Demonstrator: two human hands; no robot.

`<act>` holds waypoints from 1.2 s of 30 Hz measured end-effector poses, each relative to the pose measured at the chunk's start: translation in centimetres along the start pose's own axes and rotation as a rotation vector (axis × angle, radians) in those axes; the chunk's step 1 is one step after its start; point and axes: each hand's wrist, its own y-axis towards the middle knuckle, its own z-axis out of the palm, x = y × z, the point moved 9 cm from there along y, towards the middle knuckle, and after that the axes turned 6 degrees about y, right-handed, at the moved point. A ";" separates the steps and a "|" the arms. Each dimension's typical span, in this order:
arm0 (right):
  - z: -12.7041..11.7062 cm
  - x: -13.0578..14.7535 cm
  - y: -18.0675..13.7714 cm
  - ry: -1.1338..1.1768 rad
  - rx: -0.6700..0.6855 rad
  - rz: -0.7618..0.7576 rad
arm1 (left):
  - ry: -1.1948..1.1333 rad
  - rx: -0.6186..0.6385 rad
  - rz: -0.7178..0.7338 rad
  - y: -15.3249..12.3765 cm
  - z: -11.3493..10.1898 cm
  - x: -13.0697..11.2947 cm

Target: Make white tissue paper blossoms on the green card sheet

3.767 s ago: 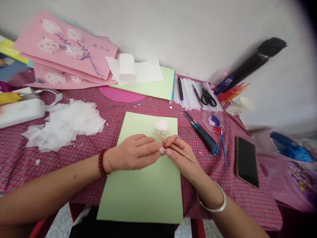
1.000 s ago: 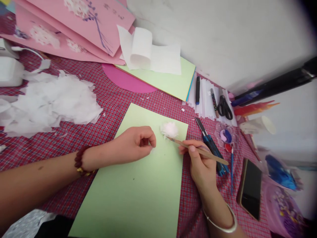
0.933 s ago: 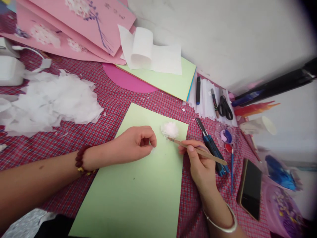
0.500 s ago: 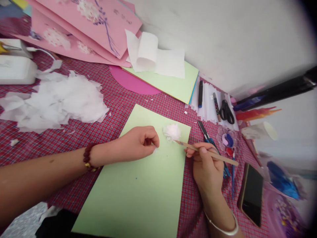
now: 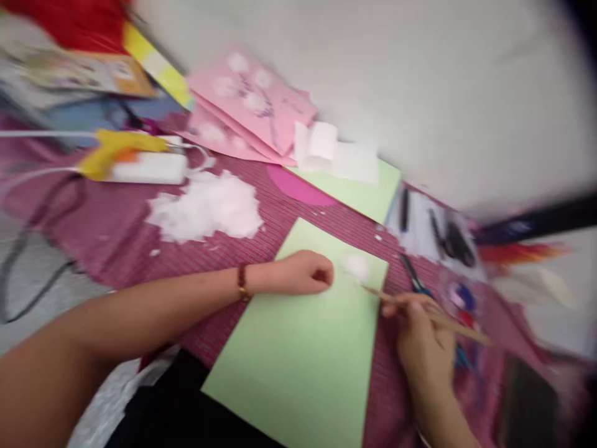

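Note:
The picture is smeared by head motion. My left hand [image 5: 305, 272] rests on the light green sheet [image 5: 298, 348], fingers curled into a loose fist; what they hold, if anything, is hidden. My right hand [image 5: 422, 333] grips a thin wooden stick [image 5: 431, 314] like a pen at the sheet's right edge. The stick's tip points at a small white tissue puff [image 5: 357, 266] on the sheet's upper right corner.
A heap of white tissue scraps [image 5: 205, 205] lies to the left on the red checked cloth [image 5: 140, 236]. A yellow glue gun [image 5: 116, 149] and white box sit beyond it. Pink cards [image 5: 252, 102], a paper roll [image 5: 321, 143], scissors [image 5: 457, 242] and pens line the back; a dark phone [image 5: 527, 398] lies right.
The view has swung left and pulled back, now blurred, bringing the glue gun and far-left clutter into sight. Both hands keep their places; the stick's tip has drawn slightly off the puff.

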 end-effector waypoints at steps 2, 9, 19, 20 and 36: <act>1.2 -0.6 0.7 -0.001 0.007 0.021 | 0.011 0.005 -0.018 -0.5 -0.9 0.6; 2.1 -1.0 1.0 0.007 0.055 0.030 | -0.035 0.034 -0.041 -0.2 -0.2 1.3; 3.5 -0.2 1.0 -0.077 0.156 0.012 | 0.001 0.033 -0.063 -0.2 -0.3 1.5; 3.5 -0.1 1.0 -0.080 0.145 0.002 | 0.006 0.030 -0.066 -0.2 -0.3 1.5; 3.2 -0.7 1.2 -0.044 0.104 0.023 | 0.120 -0.022 -0.033 -0.2 -0.7 0.8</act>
